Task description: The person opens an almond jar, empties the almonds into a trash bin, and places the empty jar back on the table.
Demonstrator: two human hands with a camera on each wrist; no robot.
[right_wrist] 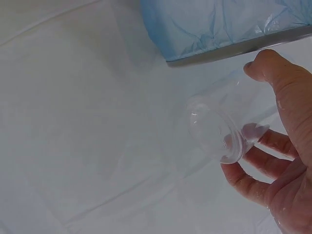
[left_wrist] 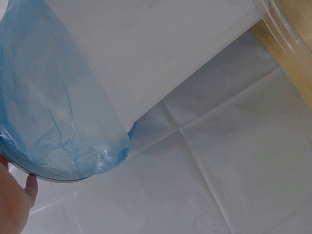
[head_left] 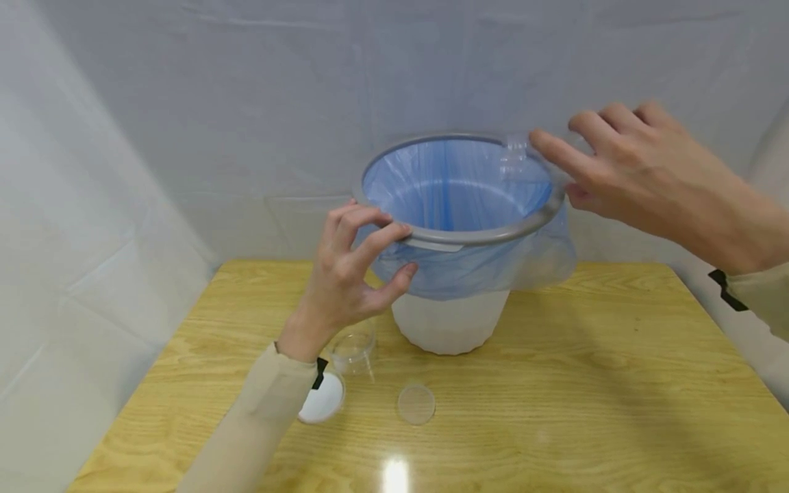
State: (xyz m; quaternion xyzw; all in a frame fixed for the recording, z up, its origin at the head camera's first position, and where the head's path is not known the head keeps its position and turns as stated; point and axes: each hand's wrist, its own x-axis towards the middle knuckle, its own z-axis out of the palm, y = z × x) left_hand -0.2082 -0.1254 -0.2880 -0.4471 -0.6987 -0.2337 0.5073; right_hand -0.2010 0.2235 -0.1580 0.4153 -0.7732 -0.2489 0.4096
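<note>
A white trash can lined with a blue plastic bag stands on the table. My left hand holds the near left of its grey rim, fingers over the top and thumb lower against the bag. In the left wrist view only part of that hand shows at the rim. Above the far right of the rim, my right hand holds a clear plastic cup. The right wrist view has the cup tilted between thumb and curled fingers, close to the rim.
Partly behind my left wrist stands a clear round container. A white round piece lies by the left sleeve, and a clear disc lies in front of the can. Pale sheeting hangs behind the wooden table.
</note>
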